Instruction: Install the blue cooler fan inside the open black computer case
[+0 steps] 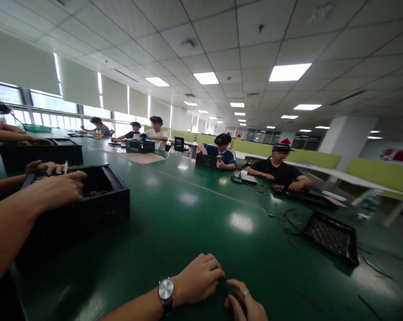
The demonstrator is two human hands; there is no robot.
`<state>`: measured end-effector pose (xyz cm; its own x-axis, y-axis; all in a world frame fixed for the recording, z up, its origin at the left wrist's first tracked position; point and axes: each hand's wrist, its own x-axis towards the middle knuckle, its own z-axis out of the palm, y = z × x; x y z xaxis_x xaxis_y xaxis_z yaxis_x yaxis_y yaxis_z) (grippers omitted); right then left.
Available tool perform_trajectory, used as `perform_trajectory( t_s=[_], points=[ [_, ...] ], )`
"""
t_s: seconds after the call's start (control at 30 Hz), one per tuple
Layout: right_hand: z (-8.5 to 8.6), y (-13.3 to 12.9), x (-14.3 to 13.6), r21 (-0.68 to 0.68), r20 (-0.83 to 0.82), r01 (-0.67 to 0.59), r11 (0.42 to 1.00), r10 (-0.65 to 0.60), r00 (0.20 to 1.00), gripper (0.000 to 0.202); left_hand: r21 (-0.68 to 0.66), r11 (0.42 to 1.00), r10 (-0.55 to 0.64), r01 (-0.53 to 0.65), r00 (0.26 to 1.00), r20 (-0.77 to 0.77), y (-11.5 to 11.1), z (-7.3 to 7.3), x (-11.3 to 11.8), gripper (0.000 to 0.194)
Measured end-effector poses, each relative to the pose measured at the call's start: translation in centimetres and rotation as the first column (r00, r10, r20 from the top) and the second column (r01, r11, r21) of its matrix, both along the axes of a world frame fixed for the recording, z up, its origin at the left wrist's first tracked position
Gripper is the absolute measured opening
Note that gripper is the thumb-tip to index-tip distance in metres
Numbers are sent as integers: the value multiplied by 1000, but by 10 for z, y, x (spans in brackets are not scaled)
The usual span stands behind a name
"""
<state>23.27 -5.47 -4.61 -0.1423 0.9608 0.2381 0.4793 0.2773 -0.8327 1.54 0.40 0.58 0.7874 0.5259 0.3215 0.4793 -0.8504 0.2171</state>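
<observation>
- Co-worker's forearm and hand (54, 191), left edge of the table: reaches over the rim of an open black case (99, 196); fingers curled loosely together, nothing visibly held. A second hand (45, 167) lies on the case's far rim with a thin pale stick between its fingers.
- Second black case (40, 154), far left edge of the table: another person's arms rest on top of it.
- Green table (188, 214): a long glossy top that reflects the ceiling lights.
- Left hand (197, 278), near edge of the table at the middle: a wristwatch (166, 290) on the wrist, fingers bent and pressed together, tips down on the table top, just beside the right hand. Whether it pinches anything cannot be told.
- Right hand (246, 305), near edge, cut off by the bottom of the view: a ring on one finger, fingers curled; a small dark thing (237, 298) seems to sit under them, too dim to name.
- Brown mat (141, 158), far part of the table, left of centre.
- Seated people (221, 154) along the far right edge, each at a dark case.
- Black tray (331, 236), right edge of the table, lying flat, with loose dark cables (281, 218) just beside it.
</observation>
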Motion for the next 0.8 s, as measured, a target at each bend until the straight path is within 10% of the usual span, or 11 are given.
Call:
perform_trajectory(
  t_s=[0.27,0.53,0.8],
  points=[
    [8,1,11,-194,-299,151,969,-205,932,59,-49,996,70,-68,997,40,2,3,-1,36],
    [15,0,14,37,17,61,997,-62,998,30,-115,990,98,-86,990,106,6,-1,-3,39],
    [7,-1,14,152,233,-222,963,183,955,53,-157,984,119,-86,970,212,6,-2,-4,37]
  ],
)
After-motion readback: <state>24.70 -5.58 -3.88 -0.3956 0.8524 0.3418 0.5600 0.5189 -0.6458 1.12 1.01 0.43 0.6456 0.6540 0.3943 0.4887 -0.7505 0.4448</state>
